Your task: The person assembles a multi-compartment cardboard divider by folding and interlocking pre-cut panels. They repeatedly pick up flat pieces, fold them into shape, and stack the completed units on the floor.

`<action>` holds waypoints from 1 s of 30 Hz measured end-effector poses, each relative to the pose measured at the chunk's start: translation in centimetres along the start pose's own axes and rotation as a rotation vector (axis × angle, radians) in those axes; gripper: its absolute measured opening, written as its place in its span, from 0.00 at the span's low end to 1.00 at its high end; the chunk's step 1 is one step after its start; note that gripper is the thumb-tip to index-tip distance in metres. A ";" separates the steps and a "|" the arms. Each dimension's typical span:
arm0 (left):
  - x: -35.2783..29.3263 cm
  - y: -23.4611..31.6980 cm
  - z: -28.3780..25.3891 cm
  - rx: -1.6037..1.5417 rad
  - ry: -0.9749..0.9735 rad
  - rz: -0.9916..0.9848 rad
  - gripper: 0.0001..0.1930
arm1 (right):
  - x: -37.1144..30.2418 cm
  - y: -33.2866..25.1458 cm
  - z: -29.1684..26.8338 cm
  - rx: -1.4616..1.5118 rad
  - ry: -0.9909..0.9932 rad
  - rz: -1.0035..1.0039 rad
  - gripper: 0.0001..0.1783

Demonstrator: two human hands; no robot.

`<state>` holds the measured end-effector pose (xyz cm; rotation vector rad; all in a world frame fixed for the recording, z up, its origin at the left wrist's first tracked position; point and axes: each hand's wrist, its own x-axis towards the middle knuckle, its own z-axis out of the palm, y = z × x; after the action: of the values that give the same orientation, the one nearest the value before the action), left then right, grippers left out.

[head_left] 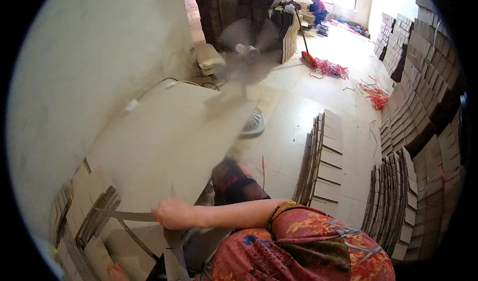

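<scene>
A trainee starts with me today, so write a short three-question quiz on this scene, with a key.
1. True or false: the right hand grips a strip.
2. Choose one: what stands on the floor beside the table?
A. a ladder
B. a fan
C. a sink
3. Fill in the missing word: only part of the ____ hand shows, near the picture's lower edge.

Key:
1. True.
2. B, the fan.
3. Left: the left hand is cut off there.
</scene>
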<state>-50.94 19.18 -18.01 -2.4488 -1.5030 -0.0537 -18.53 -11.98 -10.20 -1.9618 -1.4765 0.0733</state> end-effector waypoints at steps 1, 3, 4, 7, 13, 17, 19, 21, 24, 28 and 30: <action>-0.1 -0.7 0.5 -0.013 0.039 -0.012 0.21 | 0.2 -0.2 0.0 -0.017 0.014 -0.012 0.10; -0.2 -0.8 0.5 -0.016 0.049 -0.032 0.21 | 0.4 -0.3 -0.7 0.051 -0.044 0.002 0.10; -0.4 -0.6 0.1 -0.007 0.019 -0.041 0.21 | 0.3 -0.3 -1.0 0.083 -0.074 0.014 0.10; -1.3 0.9 -2.0 0.012 -0.047 -0.057 0.22 | 0.1 -0.3 -0.9 0.077 -0.054 0.033 0.10; -2.7 2.5 -5.1 0.057 -0.080 -0.077 0.23 | 0.4 -0.1 -0.3 0.082 -0.060 0.045 0.10; -2.1 2.0 -4.0 0.080 -0.030 -0.052 0.24 | 0.1 0.2 0.0 0.049 0.000 0.018 0.10; -1.6 1.5 -2.8 0.092 0.000 -0.040 0.24 | 0.1 0.3 0.1 0.062 0.022 0.003 0.10; -1.8 1.3 -2.6 0.101 0.001 -0.045 0.24 | 0.1 0.0 -0.1 0.085 0.028 0.012 0.10; -2.6 0.0 -2.6 0.119 -0.002 -0.061 0.23 | 0.7 -1.0 -0.5 0.120 -0.061 0.009 0.08; 0.0 0.4 -0.3 0.087 0.046 0.040 0.21 | 0.2 -0.1 -1.4 0.051 -0.060 0.058 0.08; -0.2 0.5 -0.6 0.058 0.034 0.035 0.20 | 0.1 -0.1 -1.4 0.079 -0.049 0.086 0.08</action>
<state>-50.54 18.67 -17.52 -2.4156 -1.4270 -0.0446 -18.02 -12.50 -9.06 -1.9718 -1.3979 0.2162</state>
